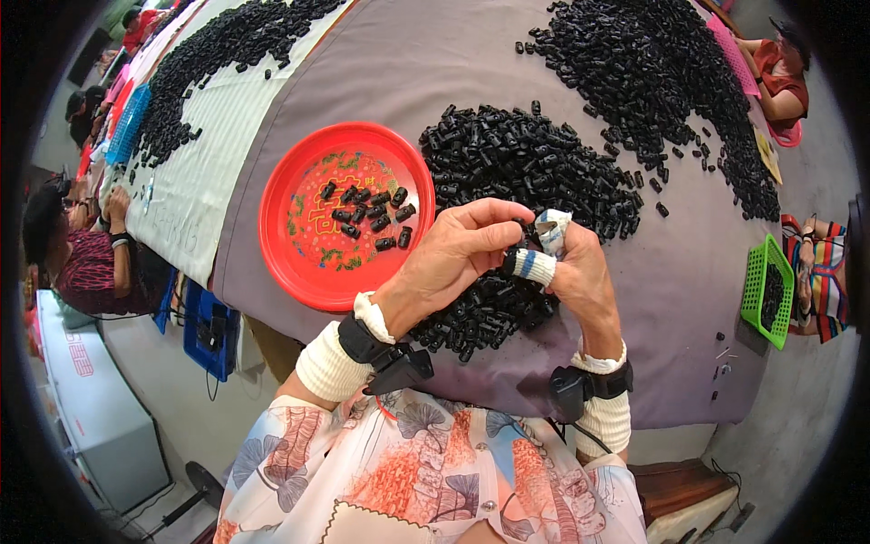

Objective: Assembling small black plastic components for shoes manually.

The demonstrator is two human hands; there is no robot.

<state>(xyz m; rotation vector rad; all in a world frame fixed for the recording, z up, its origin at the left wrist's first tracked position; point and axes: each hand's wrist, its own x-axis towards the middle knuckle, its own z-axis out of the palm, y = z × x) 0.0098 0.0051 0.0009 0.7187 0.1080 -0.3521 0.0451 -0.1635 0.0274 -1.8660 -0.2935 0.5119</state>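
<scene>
My left hand (467, 243) is closed in a pinch, thumb and forefinger pressed together, with a small dark piece at their tips. Right beside it, my right hand (584, 276) curls inward, its thumb and a finger wrapped in white cloth with blue stripes. A small black plastic piece seems held between the two hands, partly hidden by the fingers. Behind and below the hands spreads a heap of short black plastic cylinders (512, 150). To the left, a red round tray (281, 231) carries several of the same pieces.
A bigger pile of black pieces (634, 68) covers the far right of the grey cloth-covered table (344, 86). Another pile (195, 77) lies on a white cloth at far left. A green basket (786, 308) stands at the right edge. Other people sit around the table.
</scene>
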